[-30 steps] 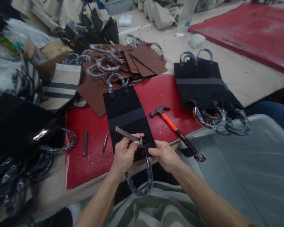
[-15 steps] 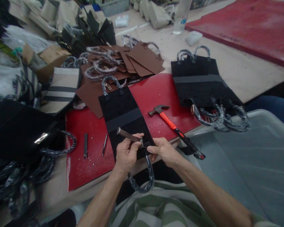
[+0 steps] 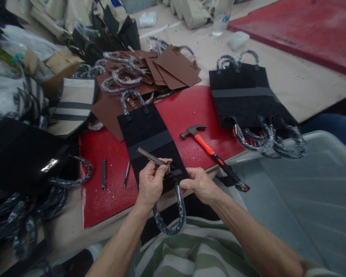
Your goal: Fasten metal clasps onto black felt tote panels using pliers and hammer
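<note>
A black bag panel [image 3: 148, 136] with a grey band lies on the red mat [image 3: 190, 111], one wrapped handle at its far end. My left hand [image 3: 150, 184] is closed around a slim metal punch [image 3: 148, 156] that slants up to the left. My right hand [image 3: 200, 184] pinches the panel's near edge where the wrapped handle [image 3: 173, 215] joins and hangs over the table edge toward my lap. Both hands meet at that handle tab.
A red-handled hammer [image 3: 210, 154] lies just right of the panel. Two small metal punches [image 3: 103, 174] rest on the mat at left. Brown panels [image 3: 161, 73] are piled behind, black panels [image 3: 242, 96] at right, black bags at left, a grey plastic bin [image 3: 305, 184] at lower right.
The view has shifted slightly. My hands stay at the handle tab; the punch has tilted a little lower and further left.
</note>
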The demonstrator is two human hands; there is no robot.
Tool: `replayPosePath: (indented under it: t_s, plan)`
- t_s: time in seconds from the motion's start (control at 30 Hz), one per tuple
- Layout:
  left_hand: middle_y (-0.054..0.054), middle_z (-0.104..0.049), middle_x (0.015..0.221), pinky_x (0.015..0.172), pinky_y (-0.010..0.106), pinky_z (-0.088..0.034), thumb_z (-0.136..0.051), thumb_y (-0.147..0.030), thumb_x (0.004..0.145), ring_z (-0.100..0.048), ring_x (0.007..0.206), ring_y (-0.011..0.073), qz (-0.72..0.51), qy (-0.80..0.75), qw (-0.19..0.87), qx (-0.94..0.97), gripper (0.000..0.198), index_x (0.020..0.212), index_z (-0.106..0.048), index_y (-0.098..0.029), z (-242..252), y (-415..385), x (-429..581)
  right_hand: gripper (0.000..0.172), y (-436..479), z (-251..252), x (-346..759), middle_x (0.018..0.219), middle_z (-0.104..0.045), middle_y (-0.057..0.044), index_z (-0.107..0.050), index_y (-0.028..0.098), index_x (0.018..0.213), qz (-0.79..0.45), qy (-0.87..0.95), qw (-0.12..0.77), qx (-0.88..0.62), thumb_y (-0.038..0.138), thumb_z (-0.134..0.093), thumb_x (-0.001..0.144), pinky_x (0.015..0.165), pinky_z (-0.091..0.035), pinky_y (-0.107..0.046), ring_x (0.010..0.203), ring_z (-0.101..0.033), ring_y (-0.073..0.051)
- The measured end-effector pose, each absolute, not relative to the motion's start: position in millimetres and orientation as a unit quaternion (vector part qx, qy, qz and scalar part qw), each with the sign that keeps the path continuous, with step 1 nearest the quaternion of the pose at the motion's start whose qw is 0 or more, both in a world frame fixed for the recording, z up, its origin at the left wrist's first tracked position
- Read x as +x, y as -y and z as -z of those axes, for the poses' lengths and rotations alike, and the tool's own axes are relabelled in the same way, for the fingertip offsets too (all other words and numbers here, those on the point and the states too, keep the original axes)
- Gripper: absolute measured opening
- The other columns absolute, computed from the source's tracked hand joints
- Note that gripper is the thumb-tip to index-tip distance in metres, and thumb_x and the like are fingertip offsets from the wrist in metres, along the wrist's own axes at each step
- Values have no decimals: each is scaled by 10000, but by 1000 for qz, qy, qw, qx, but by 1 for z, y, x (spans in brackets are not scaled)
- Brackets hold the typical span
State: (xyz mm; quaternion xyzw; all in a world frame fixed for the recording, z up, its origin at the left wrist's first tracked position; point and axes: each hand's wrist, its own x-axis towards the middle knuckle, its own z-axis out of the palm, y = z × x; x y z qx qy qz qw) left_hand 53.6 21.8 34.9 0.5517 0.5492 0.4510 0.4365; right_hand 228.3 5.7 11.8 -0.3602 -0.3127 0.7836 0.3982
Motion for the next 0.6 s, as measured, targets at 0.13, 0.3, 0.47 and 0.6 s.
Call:
replayPosePath:
  t_s: [0.13, 0.3, 0.47, 0.6]
  plan:
    - [56, -741, 1052, 842, 274, -520, -589, -303, 916, -673, 915, 168, -450, -550, 439, 549, 187, 1020, -691, -186, -36, -21, 54, 276, -4, -6, 226, 655, -655, -28, -670, 132, 722, -782, 293, 410, -368, 340, -827, 633, 552, -493, -244, 544, -584, -134]
    - [54, -737, 1056, 848, 263, -525, -587, -272, 915, -676, 941, 168, -456, -545, 419, 566, 174, 1028, -688, -186, -36, -19, 56, 215, -4, -5, 225, 636, -649, -26, -682, 124, 730, -787, 278, 411, -366, 286, -790, 640, 537, -474, -230, 525, -570, -123]
    - [51, -737, 1052, 840, 248, -532, -570, -226, 914, -679, 927, 151, -450, -550, 378, 593, 185, 1045, -690, -176, -36, -16, 59, 183, -4, -5, 222, 621, -647, -24, -651, 129, 684, -775, 282, 401, -398, 275, -748, 631, 534, -472, -226, 520, -566, -119]
    - [52, -737, 1046, 837, 244, -544, -560, -192, 905, -687, 918, 145, -445, -543, 339, 626, 194, 1049, -687, -167, -33, -16, 60, 196, -7, -9, 219, 583, -642, -20, -645, 131, 709, -764, 280, 385, -436, 280, -730, 615, 521, -467, -228, 501, -570, -125]
